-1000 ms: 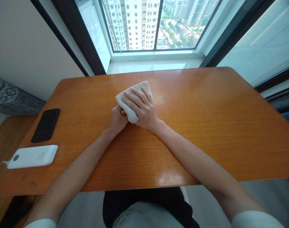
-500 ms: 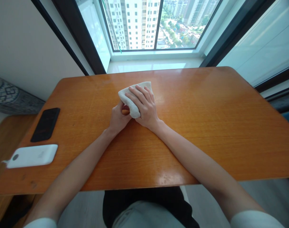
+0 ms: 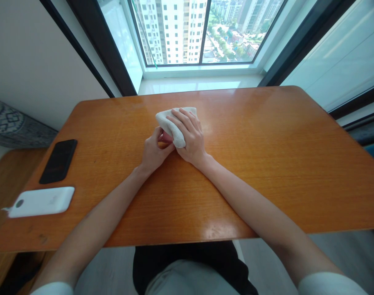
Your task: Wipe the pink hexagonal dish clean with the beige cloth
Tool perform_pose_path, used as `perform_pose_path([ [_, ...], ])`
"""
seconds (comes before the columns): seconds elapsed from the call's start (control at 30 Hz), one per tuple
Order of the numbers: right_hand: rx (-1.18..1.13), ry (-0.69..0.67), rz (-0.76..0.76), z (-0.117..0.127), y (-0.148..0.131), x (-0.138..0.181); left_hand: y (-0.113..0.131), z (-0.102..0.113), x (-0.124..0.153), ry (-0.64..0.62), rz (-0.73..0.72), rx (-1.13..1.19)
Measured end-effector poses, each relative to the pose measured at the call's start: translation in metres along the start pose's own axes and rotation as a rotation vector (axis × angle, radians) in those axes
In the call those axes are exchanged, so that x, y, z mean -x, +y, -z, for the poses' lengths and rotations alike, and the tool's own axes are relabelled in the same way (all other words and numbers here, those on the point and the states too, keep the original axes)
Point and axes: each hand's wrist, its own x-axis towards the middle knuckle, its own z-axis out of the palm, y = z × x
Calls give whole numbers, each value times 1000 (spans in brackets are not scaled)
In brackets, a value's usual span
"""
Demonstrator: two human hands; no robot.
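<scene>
My right hand (image 3: 191,137) is closed over a folded white cloth (image 3: 174,130), its fingers spread along the top of it. Beneath the cloth's left side a pinkish-red object (image 3: 166,137) shows, mostly covered, so its kind is hidden. My left hand (image 3: 155,148) curls around the left side of that object, thumb and fingers against it. Both hands are close together above the far middle of the wooden table (image 3: 251,164).
At the table's left side lie a black phone (image 3: 58,161) and, nearer me, a white device (image 3: 42,201) with a cable or strap at its left end. A window (image 3: 202,32) with a sill stands beyond the far edge.
My right hand and the cloth have shifted slightly to the right. More of the pinkish-red object now shows by my left hand, which has barely moved.
</scene>
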Motion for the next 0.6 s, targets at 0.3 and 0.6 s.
perform_pose_path([
  [0.3,-11,26,-33,0,0,-1,-1,-1,1,6,5,1],
  [0.6,-60,52,-65,-1,2,-1,2,-1,0,4,3,19],
])
